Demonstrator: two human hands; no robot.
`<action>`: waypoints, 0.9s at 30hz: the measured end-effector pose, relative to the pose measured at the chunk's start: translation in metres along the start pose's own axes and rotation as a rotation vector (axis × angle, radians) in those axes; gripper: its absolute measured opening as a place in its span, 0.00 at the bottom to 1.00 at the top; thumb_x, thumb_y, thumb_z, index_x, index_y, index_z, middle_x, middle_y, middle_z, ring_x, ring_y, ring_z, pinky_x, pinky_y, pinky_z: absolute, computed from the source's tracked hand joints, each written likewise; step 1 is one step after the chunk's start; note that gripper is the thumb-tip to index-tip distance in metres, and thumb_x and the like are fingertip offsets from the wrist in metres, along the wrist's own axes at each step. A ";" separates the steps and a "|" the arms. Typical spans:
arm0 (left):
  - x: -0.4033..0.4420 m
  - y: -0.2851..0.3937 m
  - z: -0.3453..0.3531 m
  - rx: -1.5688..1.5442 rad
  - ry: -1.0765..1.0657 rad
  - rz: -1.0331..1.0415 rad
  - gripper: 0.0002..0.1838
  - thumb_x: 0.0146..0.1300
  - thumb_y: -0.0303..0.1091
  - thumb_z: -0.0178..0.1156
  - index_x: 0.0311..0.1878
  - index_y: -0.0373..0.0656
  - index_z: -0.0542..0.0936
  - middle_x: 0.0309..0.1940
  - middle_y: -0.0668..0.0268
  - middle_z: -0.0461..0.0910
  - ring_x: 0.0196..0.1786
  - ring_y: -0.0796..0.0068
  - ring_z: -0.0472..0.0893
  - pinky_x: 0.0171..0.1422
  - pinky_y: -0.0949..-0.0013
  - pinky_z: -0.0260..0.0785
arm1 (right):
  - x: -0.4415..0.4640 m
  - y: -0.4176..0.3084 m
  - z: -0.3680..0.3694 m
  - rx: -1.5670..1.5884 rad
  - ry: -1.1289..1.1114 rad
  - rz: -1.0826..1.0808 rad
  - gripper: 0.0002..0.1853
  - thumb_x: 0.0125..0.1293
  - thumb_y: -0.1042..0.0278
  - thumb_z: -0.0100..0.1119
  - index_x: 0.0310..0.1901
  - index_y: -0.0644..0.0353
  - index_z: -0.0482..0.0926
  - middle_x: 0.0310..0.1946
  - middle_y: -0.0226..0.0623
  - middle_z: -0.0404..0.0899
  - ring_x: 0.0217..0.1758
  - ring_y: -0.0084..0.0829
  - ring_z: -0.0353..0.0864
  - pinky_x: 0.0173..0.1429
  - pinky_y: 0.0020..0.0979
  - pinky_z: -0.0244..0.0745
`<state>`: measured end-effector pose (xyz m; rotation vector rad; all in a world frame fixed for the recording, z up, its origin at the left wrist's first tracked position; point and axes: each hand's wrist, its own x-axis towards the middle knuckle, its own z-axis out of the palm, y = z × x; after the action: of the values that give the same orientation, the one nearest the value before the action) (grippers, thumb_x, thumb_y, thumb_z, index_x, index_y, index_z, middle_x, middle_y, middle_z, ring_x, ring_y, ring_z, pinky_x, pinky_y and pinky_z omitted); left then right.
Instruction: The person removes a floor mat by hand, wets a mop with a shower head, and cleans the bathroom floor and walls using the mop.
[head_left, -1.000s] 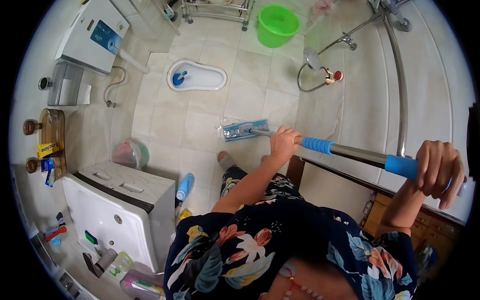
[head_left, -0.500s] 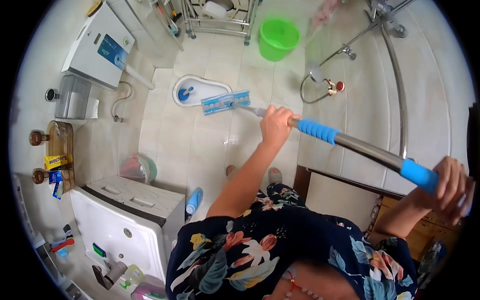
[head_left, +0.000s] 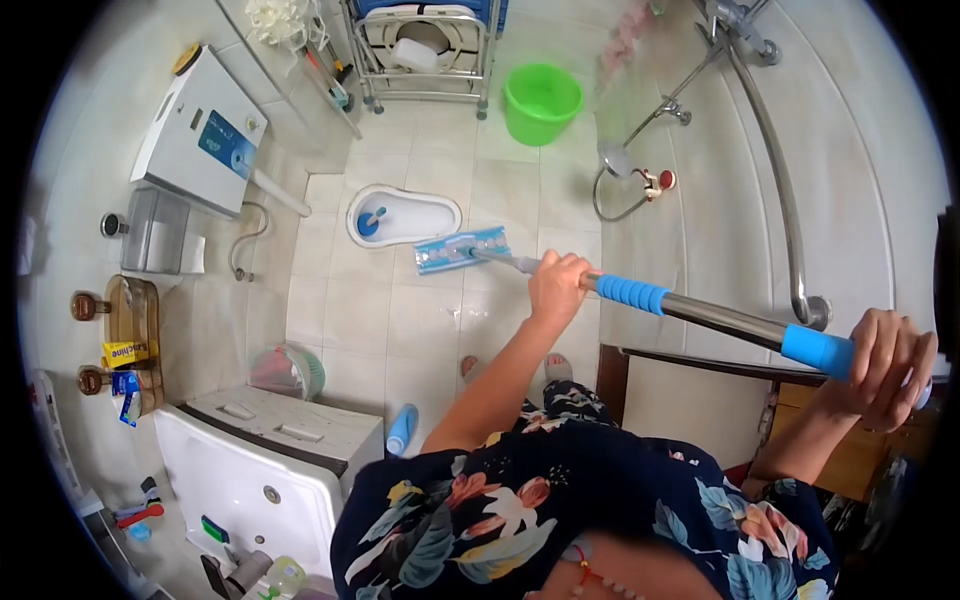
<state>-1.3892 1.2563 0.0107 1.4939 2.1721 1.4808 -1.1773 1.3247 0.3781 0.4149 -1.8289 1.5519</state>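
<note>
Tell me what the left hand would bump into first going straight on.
Probably the looped shower hose beside the wall; the left hand, closed around the mop pole, points roughly that way. Depth is unclear, so the wall might come first.

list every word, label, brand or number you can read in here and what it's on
"chine" on the yellow box: the end of a word, its first letters unclear.
Blue sticker on the white wall unit: marks too small and blurred to read.
Blue-and-white packets below the yellow box: print too small to read.
I can make out no other text.
</note>
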 end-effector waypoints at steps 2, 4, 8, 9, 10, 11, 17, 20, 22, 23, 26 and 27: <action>0.000 0.007 0.006 -0.003 -0.019 0.031 0.05 0.43 0.35 0.68 0.24 0.55 0.81 0.23 0.77 0.77 0.30 0.69 0.71 0.30 0.68 0.68 | -0.011 -0.003 0.010 -0.062 0.118 -0.021 0.08 0.55 0.79 0.60 0.30 0.55 0.71 0.07 0.22 0.71 0.09 0.13 0.69 0.22 0.15 0.69; -0.007 0.012 0.011 -0.058 -0.110 0.060 0.08 0.41 0.32 0.69 0.26 0.56 0.81 0.24 0.78 0.77 0.31 0.70 0.72 0.31 0.69 0.69 | -0.023 -0.011 0.019 -0.114 0.236 -0.028 0.08 0.55 0.79 0.60 0.30 0.55 0.71 0.08 0.22 0.71 0.09 0.12 0.70 0.23 0.14 0.70; -0.006 0.023 0.027 -0.083 -0.201 0.101 0.09 0.40 0.32 0.69 0.28 0.56 0.81 0.24 0.78 0.76 0.33 0.70 0.72 0.33 0.69 0.70 | -0.058 -0.036 0.036 -0.250 0.378 0.014 0.07 0.60 0.77 0.56 0.34 0.56 0.68 0.08 0.20 0.70 0.11 0.12 0.69 0.24 0.14 0.67; -0.004 0.024 0.034 -0.065 -0.226 0.141 0.09 0.40 0.31 0.69 0.27 0.56 0.82 0.25 0.78 0.76 0.34 0.70 0.72 0.33 0.70 0.70 | -0.068 -0.040 0.041 -0.316 0.556 0.008 0.07 0.61 0.76 0.55 0.36 0.56 0.66 0.09 0.19 0.67 0.13 0.13 0.67 0.26 0.15 0.65; -0.002 0.024 0.040 -0.046 -0.251 0.183 0.09 0.39 0.30 0.69 0.27 0.56 0.82 0.25 0.78 0.77 0.36 0.70 0.72 0.34 0.70 0.70 | -0.078 -0.043 0.047 -0.380 0.736 0.001 0.07 0.63 0.75 0.54 0.37 0.56 0.65 0.09 0.19 0.65 0.14 0.14 0.66 0.27 0.17 0.62; 0.000 0.025 0.048 -0.050 -0.261 0.189 0.09 0.39 0.30 0.69 0.27 0.56 0.82 0.25 0.78 0.77 0.36 0.70 0.72 0.34 0.70 0.70 | -0.094 -0.052 0.046 -0.322 0.744 0.049 0.07 0.65 0.72 0.53 0.38 0.56 0.64 0.10 0.19 0.61 0.18 0.16 0.63 0.33 0.21 0.59; 0.006 0.013 0.094 0.026 -0.400 0.290 0.05 0.42 0.32 0.66 0.25 0.56 0.83 0.25 0.76 0.77 0.36 0.69 0.72 0.34 0.69 0.70 | -0.156 -0.042 0.072 -0.343 1.042 0.158 0.04 0.69 0.69 0.49 0.40 0.58 0.68 0.13 0.21 0.60 0.26 0.20 0.63 0.47 0.31 0.59; 0.004 0.015 0.108 0.099 -0.508 0.326 0.03 0.44 0.34 0.65 0.25 0.55 0.82 0.25 0.74 0.77 0.36 0.69 0.73 0.33 0.68 0.70 | -0.179 -0.047 0.081 -0.361 1.146 0.165 0.06 0.70 0.70 0.47 0.44 0.61 0.71 0.15 0.23 0.59 0.28 0.21 0.63 0.51 0.33 0.60; 0.001 0.022 0.116 0.075 -0.510 0.414 0.03 0.43 0.34 0.66 0.23 0.54 0.81 0.25 0.74 0.77 0.36 0.68 0.73 0.34 0.68 0.71 | -0.194 -0.062 0.083 -0.303 1.268 0.125 0.07 0.71 0.70 0.45 0.44 0.62 0.71 0.14 0.24 0.57 0.26 0.21 0.61 0.50 0.32 0.60; -0.002 0.026 0.119 0.069 -0.526 0.430 0.03 0.43 0.34 0.66 0.23 0.54 0.81 0.25 0.74 0.77 0.36 0.68 0.73 0.34 0.68 0.71 | -0.200 -0.069 0.083 -0.261 1.274 0.088 0.08 0.71 0.71 0.43 0.43 0.63 0.72 0.14 0.24 0.56 0.24 0.22 0.59 0.49 0.32 0.60; -0.010 0.043 0.130 0.076 -0.515 0.432 0.03 0.43 0.35 0.66 0.22 0.53 0.80 0.25 0.73 0.78 0.35 0.68 0.74 0.33 0.68 0.71 | -0.227 -0.083 0.085 -0.204 1.339 0.033 0.08 0.71 0.71 0.43 0.44 0.64 0.72 0.13 0.25 0.56 0.23 0.22 0.58 0.47 0.31 0.59; -0.014 0.045 0.135 0.101 -0.533 0.426 0.03 0.43 0.35 0.66 0.22 0.53 0.80 0.25 0.73 0.78 0.34 0.68 0.74 0.32 0.67 0.71 | -0.235 -0.083 0.085 -0.228 1.332 0.039 0.09 0.71 0.71 0.44 0.45 0.64 0.72 0.13 0.24 0.56 0.22 0.22 0.57 0.45 0.30 0.58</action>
<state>-1.2767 1.3338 -0.0302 2.1801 1.7008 0.9015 -0.9828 1.1796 0.2753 -0.6510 -0.8926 1.1023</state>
